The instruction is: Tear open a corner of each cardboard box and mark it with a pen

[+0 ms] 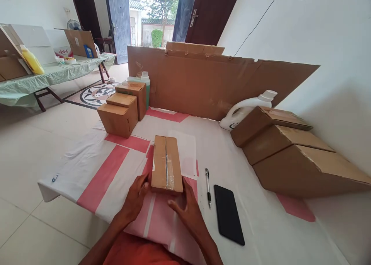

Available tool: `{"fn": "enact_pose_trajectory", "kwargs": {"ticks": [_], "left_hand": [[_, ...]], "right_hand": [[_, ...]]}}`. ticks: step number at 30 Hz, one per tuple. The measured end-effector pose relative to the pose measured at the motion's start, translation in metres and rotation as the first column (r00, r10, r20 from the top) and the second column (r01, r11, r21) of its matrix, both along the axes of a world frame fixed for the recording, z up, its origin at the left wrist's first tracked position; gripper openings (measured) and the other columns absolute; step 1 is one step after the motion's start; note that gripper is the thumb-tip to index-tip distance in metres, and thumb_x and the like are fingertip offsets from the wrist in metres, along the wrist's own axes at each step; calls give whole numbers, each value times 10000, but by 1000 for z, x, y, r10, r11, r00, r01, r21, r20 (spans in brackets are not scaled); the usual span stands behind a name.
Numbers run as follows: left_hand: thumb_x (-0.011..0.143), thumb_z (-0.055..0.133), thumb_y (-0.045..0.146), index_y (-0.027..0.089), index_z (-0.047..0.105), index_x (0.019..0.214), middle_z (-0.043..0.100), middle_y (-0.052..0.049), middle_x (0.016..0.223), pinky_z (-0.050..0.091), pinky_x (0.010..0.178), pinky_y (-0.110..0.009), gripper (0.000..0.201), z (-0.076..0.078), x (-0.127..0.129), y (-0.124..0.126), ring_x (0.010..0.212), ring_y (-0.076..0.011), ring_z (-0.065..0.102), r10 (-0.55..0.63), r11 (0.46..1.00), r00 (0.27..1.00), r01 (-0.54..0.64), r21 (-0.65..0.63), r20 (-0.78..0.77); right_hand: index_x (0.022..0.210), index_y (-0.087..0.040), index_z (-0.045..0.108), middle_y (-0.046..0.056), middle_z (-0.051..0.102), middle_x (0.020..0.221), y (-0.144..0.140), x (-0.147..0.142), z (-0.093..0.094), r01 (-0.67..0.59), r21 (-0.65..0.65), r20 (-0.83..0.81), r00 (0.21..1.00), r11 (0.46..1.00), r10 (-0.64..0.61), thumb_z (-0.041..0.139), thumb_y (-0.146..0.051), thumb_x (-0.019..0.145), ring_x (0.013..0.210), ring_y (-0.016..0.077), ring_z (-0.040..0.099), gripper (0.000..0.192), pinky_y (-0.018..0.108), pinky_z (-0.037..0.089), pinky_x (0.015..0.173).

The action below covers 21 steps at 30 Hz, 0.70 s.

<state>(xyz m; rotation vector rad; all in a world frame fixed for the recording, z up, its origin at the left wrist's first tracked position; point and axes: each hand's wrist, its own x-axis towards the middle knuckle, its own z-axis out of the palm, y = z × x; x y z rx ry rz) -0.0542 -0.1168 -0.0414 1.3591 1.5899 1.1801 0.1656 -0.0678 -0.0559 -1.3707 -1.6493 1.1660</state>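
Note:
A small cardboard box (pixel 166 162), sealed with clear tape along its top, lies on the white and pink table cover (pixel 87 172) right in front of me. My left hand (pixel 135 198) rests against the box's near left corner, fingers touching its side. My right hand (pixel 188 207) sits at the near right corner, fingers spread and touching the box's front edge. Neither hand lifts the box; it stands flat on the table.
A pen (pixel 208 182) and a black phone (pixel 228 214) lie right of the box. Three stacked boxes (pixel 123 108) and a green bottle (pixel 145 83) stand at the back left. A white jug (pixel 246 108) and leaning boxes (pixel 290 153) fill the right. A cardboard sheet (pixel 208 81) stands behind.

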Motion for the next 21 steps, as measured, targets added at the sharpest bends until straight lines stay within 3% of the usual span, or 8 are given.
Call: {"fn": "enact_pose_trajectory", "kwargs": {"ticks": [3, 6, 9, 11, 14, 17, 21], "left_hand": [[1045, 395, 577, 230, 477, 1539, 578, -149, 1461, 414, 1177, -526, 610, 14, 11, -17, 1364, -312, 537, -92, 995, 993, 95, 42, -75], [1040, 443, 546, 235, 347, 1616, 543, -173, 1452, 470, 1120, -512, 662, 38, 20, -29, 1345, -328, 532, -85, 974, 966, 132, 184, -244], [1031, 489, 505, 248, 312, 1631, 555, -176, 1369, 507, 1044, -517, 676, 61, 24, -30, 1272, -338, 541, -34, 907, 903, 208, 366, -429], [1016, 538, 469, 262, 332, 1621, 547, -172, 1361, 487, 1057, -540, 671, 71, 27, -25, 1278, -345, 522, 14, 867, 854, 249, 432, -519], [990, 591, 447, 274, 384, 1594, 456, -180, 1494, 416, 1131, -589, 661, 83, 33, -13, 1422, -389, 411, 59, 840, 790, 291, 458, -610], [967, 618, 479, 310, 440, 1562, 337, -155, 1623, 359, 1164, -642, 644, 95, 38, 2, 1516, -440, 293, 30, 816, 730, 377, 439, -683], [967, 618, 375, 333, 483, 1530, 416, -141, 1588, 433, 1118, -615, 581, 112, 38, 22, 1413, -390, 472, -127, 801, 665, 507, 319, -736]], "right_hand": [[1465, -233, 505, 129, 641, 1391, -6, 0, 9, 35, 81, -35, 999, 996, -33, 652, -526, 898, 1280, 307, 612, 655, 485, 489, 1087], [1212, -226, 650, 94, 743, 1106, -3, 7, 43, 100, 118, -69, 993, 988, -93, 661, -558, 897, 975, 278, 697, 457, 399, 570, 869], [1092, -215, 690, 77, 747, 1039, 8, 20, 78, 118, 140, -117, 988, 983, -101, 647, -599, 902, 900, 254, 680, 430, 331, 553, 758], [1095, -211, 703, 68, 743, 1053, 17, 29, 90, 133, 127, -191, 976, 983, -108, 600, -620, 930, 931, 247, 672, 453, 306, 540, 745], [1002, -215, 722, 58, 744, 976, 32, 38, 92, 162, 71, -267, 954, 984, -137, 557, -689, 928, 912, 248, 669, 507, 310, 539, 718], [850, -217, 715, 58, 735, 823, 51, 44, 89, 162, -36, -351, 922, 986, -165, 528, -774, 891, 817, 257, 675, 589, 341, 545, 675], [801, -198, 740, 59, 740, 756, 81, 47, 82, 20, -158, -406, 910, 987, -83, 528, -795, 869, 752, 240, 674, 637, 343, 544, 689]]}}
